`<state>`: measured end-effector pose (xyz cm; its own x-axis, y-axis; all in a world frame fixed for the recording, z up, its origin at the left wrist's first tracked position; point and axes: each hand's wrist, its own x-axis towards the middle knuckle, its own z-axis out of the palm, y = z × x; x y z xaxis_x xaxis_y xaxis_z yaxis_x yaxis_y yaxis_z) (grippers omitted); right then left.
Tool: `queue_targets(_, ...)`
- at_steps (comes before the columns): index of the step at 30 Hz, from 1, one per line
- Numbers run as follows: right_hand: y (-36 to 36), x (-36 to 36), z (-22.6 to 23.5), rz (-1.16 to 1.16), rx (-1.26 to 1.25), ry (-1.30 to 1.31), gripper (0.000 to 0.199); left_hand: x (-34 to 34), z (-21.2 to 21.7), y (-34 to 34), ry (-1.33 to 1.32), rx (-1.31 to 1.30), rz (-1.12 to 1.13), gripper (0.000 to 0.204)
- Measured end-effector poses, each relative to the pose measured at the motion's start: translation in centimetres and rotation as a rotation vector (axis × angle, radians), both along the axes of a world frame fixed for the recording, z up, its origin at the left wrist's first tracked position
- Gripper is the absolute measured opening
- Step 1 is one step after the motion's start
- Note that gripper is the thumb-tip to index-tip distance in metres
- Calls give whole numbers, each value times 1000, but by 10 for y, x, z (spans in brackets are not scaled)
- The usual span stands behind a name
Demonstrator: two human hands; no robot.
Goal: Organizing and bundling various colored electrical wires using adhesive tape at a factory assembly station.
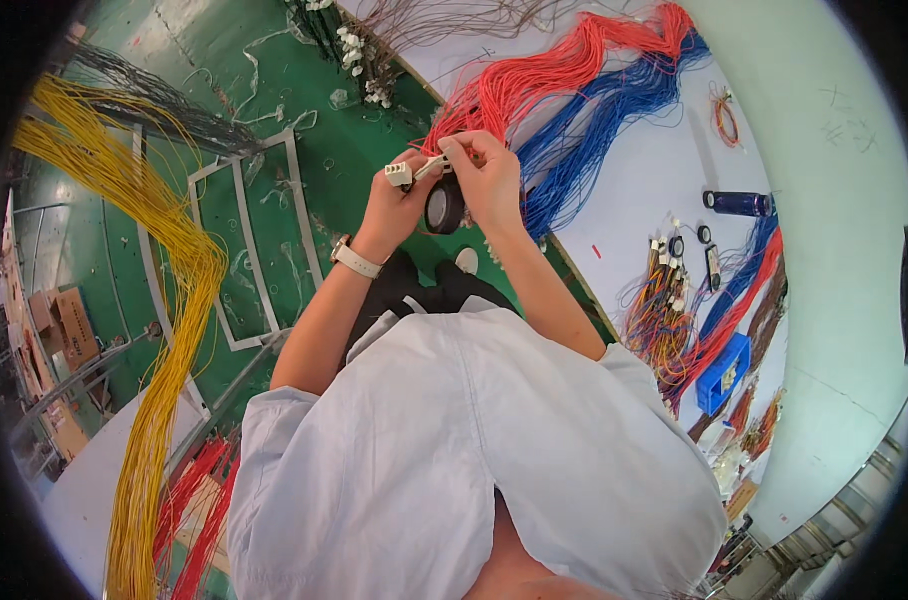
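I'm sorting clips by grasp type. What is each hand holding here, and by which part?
The left hand holds a white connector by its wire end. The right hand pinches the wires beside it, with a black tape roll hanging under its fingers.

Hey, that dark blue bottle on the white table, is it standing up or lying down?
Lying down. The dark blue bottle rests on its side on the white table, its length running across the surface, beside the blue wires.
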<state>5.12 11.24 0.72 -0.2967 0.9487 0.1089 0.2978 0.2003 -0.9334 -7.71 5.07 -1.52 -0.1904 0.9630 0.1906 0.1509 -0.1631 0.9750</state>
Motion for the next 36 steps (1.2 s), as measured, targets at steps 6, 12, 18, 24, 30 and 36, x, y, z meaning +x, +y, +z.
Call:
queue_targets(6,-18,4,9,0,-320,418,24,1,3,-9,-47,11,24,12)
queue_targets(12,-22,7,8,124,20,159,13,-4,4,-10,-9,6,25,6)
queue_targets(18,-28,4,14,85,97,-42,15,-12,10,-12,123,9,-10,5)
queue_targets(24,-29,7,10,117,105,-94,16,-24,13,-13,187,-24,-136,11)
queue_targets(30,-19,9,-8,138,-338,241,16,-26,19,-21,266,28,-148,17)
queue_targets(36,-15,11,-6,257,-516,352,14,-23,17,-27,403,51,-94,17)
